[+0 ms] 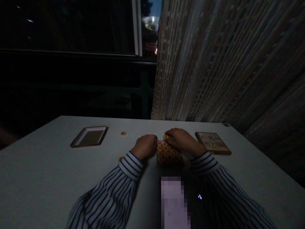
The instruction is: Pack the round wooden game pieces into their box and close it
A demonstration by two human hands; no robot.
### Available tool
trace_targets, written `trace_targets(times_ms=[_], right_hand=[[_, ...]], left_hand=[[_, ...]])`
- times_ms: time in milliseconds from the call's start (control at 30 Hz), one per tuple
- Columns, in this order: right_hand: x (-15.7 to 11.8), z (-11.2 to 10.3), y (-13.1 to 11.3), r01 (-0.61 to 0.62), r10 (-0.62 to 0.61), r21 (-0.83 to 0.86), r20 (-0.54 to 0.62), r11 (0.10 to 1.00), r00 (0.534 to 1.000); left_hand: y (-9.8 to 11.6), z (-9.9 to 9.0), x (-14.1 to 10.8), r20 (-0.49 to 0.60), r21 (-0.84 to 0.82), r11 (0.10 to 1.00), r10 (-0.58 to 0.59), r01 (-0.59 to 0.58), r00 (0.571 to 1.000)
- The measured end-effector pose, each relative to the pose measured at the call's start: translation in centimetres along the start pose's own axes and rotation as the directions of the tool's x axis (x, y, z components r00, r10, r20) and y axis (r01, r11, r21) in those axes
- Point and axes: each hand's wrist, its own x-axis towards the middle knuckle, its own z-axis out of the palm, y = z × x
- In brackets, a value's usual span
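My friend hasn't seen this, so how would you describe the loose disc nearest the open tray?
On the white table, toward the far left, lies a brown-rimmed tray. Just right of it is the small disc, fully visible; the other loose disc is partly covered by the striped left sleeve.

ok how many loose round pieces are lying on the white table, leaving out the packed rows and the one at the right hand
2. One piece is right of the open tray; a second piece is partly covered by the left cuff. More may be hidden.
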Motion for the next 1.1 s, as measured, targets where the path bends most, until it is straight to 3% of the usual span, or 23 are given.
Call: trace_targets(times_ms=[1100], right_hand=[[0.2,1.4,0.5,0.021,0.002,-0.105,0.219,0.994,0.976]], left_hand=[[-0.3,0.2,0.1,0.107,0.159,0.987,0.004,-0.021,0.994]])
